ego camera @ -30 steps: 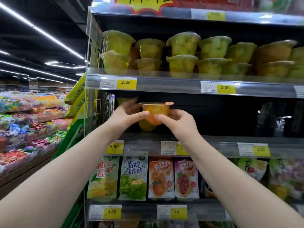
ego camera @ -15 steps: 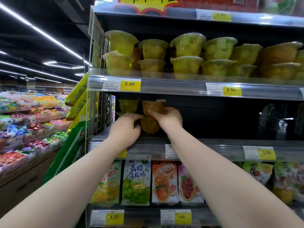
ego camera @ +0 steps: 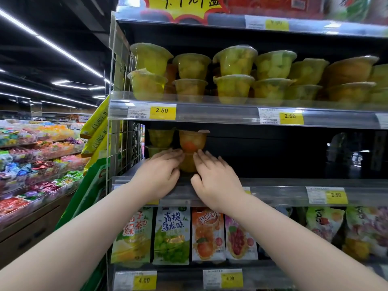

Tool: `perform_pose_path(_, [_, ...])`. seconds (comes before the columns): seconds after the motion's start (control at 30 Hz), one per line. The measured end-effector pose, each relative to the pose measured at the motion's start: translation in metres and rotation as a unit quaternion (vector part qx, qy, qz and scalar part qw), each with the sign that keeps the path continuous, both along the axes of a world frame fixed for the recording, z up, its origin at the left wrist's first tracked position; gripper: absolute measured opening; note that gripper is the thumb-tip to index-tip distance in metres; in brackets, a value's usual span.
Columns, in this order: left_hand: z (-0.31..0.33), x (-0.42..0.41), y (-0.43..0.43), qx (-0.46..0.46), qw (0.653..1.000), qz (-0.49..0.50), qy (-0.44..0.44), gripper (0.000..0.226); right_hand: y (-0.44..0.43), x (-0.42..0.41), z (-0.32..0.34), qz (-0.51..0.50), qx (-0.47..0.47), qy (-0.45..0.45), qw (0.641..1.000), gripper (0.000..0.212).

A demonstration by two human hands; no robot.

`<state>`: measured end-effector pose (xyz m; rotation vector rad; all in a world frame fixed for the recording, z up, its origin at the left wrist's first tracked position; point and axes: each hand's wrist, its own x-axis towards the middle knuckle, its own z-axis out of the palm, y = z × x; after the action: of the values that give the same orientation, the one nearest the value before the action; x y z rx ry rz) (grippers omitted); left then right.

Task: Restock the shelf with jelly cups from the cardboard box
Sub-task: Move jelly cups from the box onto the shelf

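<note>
On the middle shelf (ego camera: 273, 182) an orange jelly cup (ego camera: 192, 140) stands on top of a second orange cup (ego camera: 187, 165). Left of them two yellow jelly cups (ego camera: 160, 138) are stacked against the wire side panel. My left hand (ego camera: 159, 175) and my right hand (ego camera: 216, 181) lie on either side of the lower orange cup, fingers straight, fingertips touching its sides. Neither hand holds anything. The cardboard box is out of view.
The shelf above (ego camera: 220, 113) carries several stacked yellow and orange jelly cups behind a clear rail. Right of my hands the middle shelf is dark and bare. Snack pouches (ego camera: 171, 236) hang below. An aisle of sweets bins (ego camera: 37, 160) runs to the left.
Both hands carried the orange cup into the shelf, set it on the lower cup and let go. They have since slid down beside the lower cup.
</note>
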<state>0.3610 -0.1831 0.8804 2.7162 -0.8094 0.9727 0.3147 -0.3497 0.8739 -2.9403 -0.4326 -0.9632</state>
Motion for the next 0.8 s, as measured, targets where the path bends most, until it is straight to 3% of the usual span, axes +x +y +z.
perform_pose_path(0.2, [0.013, 0.006, 0.003, 0.027, 0.998, -0.01, 0.054, 0.05, -0.004, 0.014, 0.004, 0.002, 0.009, 0.066, 0.998, 0.059])
perform_pose_path(0.47, [0.032, 0.025, -0.009, 0.033, 0.989, -0.012, 0.142, 0.047, -0.006, 0.036, 0.024, -0.014, 0.039, 0.143, 0.989, 0.06])
perform_pose_path(0.8, [0.039, 0.052, -0.022, 0.074, 0.982, 0.022, 0.175, 0.047, -0.009, 0.079, 0.037, -0.03, 0.069, 0.241, 0.968, 0.065])
